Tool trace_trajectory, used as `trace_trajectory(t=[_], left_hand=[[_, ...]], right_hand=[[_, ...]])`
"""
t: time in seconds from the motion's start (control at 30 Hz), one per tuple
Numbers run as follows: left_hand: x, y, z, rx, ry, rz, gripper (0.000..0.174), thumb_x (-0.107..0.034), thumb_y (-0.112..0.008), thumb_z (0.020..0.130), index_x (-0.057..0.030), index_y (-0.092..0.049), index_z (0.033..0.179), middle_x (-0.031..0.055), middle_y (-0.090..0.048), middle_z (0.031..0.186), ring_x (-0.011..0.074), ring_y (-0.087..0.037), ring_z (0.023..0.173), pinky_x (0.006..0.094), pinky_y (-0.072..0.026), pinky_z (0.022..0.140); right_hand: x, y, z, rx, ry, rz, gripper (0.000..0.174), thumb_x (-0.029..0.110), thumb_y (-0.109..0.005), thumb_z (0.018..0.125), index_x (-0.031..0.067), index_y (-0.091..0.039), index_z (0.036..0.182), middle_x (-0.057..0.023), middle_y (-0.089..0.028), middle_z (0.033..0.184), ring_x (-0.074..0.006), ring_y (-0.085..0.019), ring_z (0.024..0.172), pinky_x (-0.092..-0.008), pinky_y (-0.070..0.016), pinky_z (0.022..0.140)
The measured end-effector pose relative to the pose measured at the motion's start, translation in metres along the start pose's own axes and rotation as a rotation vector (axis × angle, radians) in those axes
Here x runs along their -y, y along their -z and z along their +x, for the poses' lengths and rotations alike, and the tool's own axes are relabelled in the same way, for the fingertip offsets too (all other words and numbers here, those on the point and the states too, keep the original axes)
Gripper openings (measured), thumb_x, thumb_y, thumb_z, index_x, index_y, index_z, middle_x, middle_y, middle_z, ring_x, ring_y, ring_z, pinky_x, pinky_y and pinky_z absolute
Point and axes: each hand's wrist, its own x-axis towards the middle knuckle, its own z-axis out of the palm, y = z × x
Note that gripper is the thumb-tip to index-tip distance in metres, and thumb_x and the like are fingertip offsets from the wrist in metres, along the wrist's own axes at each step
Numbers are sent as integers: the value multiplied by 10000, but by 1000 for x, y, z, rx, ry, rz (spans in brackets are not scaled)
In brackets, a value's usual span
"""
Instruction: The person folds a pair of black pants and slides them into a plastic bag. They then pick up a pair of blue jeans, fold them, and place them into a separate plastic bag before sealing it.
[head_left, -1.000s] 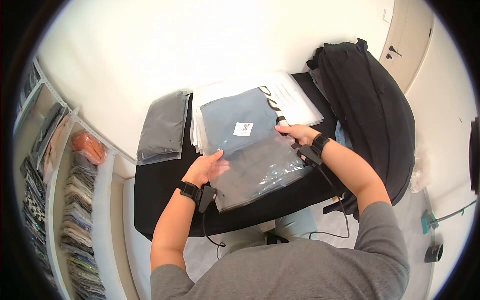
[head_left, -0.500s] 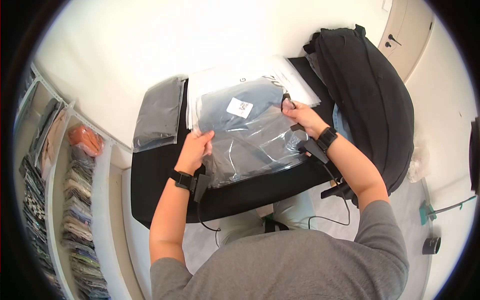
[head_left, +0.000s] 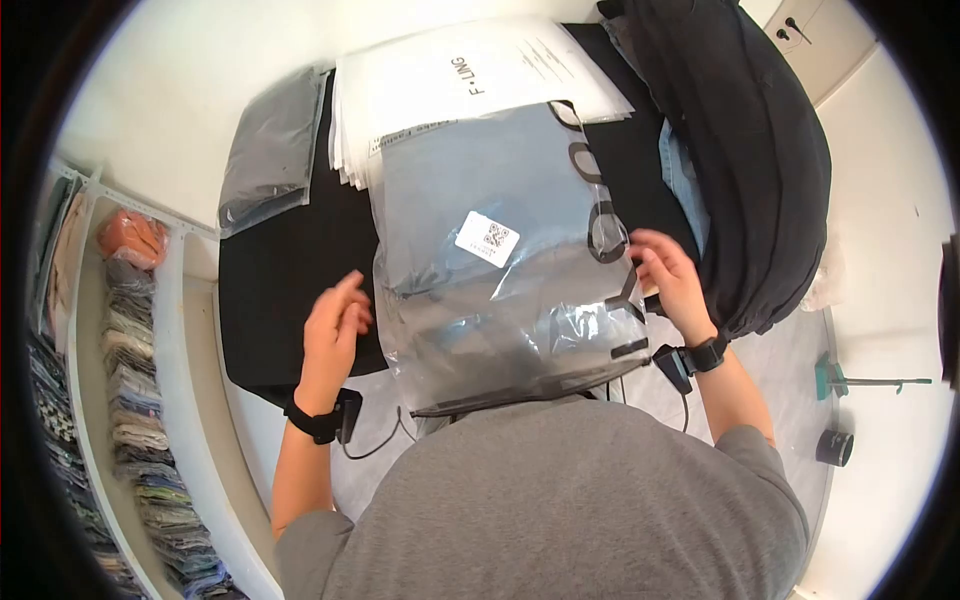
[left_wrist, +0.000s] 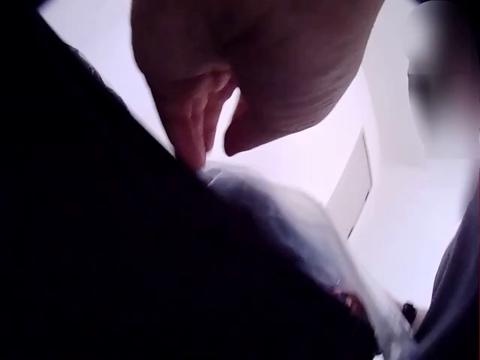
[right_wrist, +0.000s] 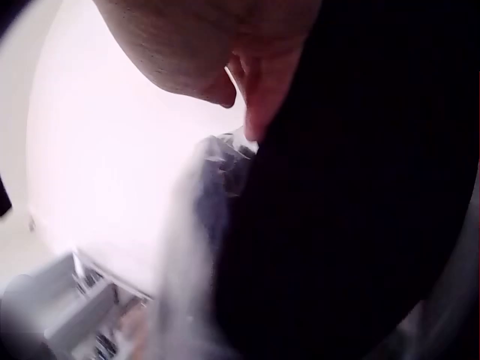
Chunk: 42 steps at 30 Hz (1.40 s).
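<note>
A clear plastic garment bag (head_left: 480, 335) with a folded blue-grey garment (head_left: 470, 180) inside lies flat on the black-covered table. Its white QR label (head_left: 487, 239) faces up, black letters run down its right side, and its near end reaches the person's shirt. Just off the bag's left edge is the left hand (head_left: 335, 335), fingers loosely bent and holding nothing. The right hand (head_left: 675, 285) has its fingertips right at the bag's right edge. In both wrist views, a gap shows between thumb and fingers, with the fingertips low beside the plastic.
Behind the bag lies a stack of white printed plastic bags (head_left: 420, 75). A bagged dark grey garment (head_left: 270, 150) sits at the back left. Dark clothing (head_left: 745, 160) is heaped on the right over some blue denim (head_left: 682, 190). Shelves of bagged clothes (head_left: 150, 400) stand at the left.
The bag has come toward the person and lies flatter, baring more of the white stack. Both hands have let go of it and moved outward to its sides. The head view has tilted.
</note>
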Motion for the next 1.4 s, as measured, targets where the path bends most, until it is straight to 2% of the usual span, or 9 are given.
trace_trajectory(t=[0.13, 0.33, 0.57, 0.83, 0.97, 1.1, 1.2, 1.3, 1.4], left_hand=[[-21, -7, 1, -10, -452, 525, 526, 51, -673, 718, -56, -579, 1224, 115, -578, 1237, 294, -537, 1152, 383, -437, 965], [-20, -7, 19, 250, -743, 579, 429, 12, -722, 681, -54, -647, 1098, 56, -594, 1257, 279, -504, 1226, 418, -400, 1009], [-13, -7, 22, 169, -387, 171, 213, -128, -514, 904, -23, -690, 960, 104, -703, 978, 293, -622, 1062, 346, -459, 890], [-23, -29, 37, -111, 252, -278, 410, -319, -487, 988, -26, -590, 720, 61, -639, 605, 92, -569, 536, 215, -386, 523], [-13, -36, 44, -142, 360, -321, 385, -314, -515, 969, -56, -559, 687, 30, -588, 521, 58, -470, 459, 211, -311, 458], [-15, -40, 44, -177, 360, -364, 380, -305, -516, 967, -59, -553, 680, 27, -579, 515, 61, -479, 450, 212, -303, 454], [-14, -39, 45, -171, 385, -348, 382, -297, -515, 967, -59, -547, 670, 27, -570, 506, 64, -489, 447, 207, -318, 462], [-20, -32, 47, -95, 394, -326, 335, -266, -524, 963, -36, -557, 721, 23, -567, 511, 81, -496, 451, 235, -351, 460], [-60, -13, 53, -257, 45, 489, 271, -175, -631, 872, -2, -547, 1064, 134, -640, 900, 247, -592, 779, 358, -464, 691]], right_hand=[[4, -9, -4, -72, 679, -774, 622, -98, -652, 720, 60, -497, 1301, -147, -463, 1392, -302, -454, 1271, -389, -398, 999], [20, -10, 12, 132, 890, -1014, 340, 15, -614, 775, 122, -674, 1093, -35, -611, 1253, -272, -493, 1235, -424, -353, 1013], [12, 1, 27, 126, 560, -656, 142, 100, -575, 863, 77, -709, 903, -38, -687, 1008, -244, -555, 1076, -400, -339, 1020], [4, -30, 25, -282, 246, -382, 392, 248, -495, 975, -10, -570, 690, -64, -496, 591, -171, -524, 627, -306, -412, 609], [9, -46, 25, -336, 3, -331, 331, 255, -502, 985, -7, -583, 799, 8, -486, 675, -81, -470, 641, -229, -388, 600], [32, -77, 15, -808, 667, -578, 138, 41, -545, 903, -3, -564, 1033, -89, -574, 946, -185, -541, 895, -283, -432, 811], [65, -111, 6, -118, 738, -930, 406, 163, -661, 803, 120, -570, 1196, -104, -519, 1305, -282, -453, 1246, -480, -311, 1034], [61, -125, 26, -58, 752, -1172, 531, 306, -667, 813, 237, -508, 1315, -73, -439, 1402, -281, -390, 1306, -517, -293, 1053], [61, -121, 38, -62, 731, -1184, 561, 336, -663, 813, 267, -487, 1341, -67, -428, 1414, -285, -387, 1309, -517, -308, 1048]])
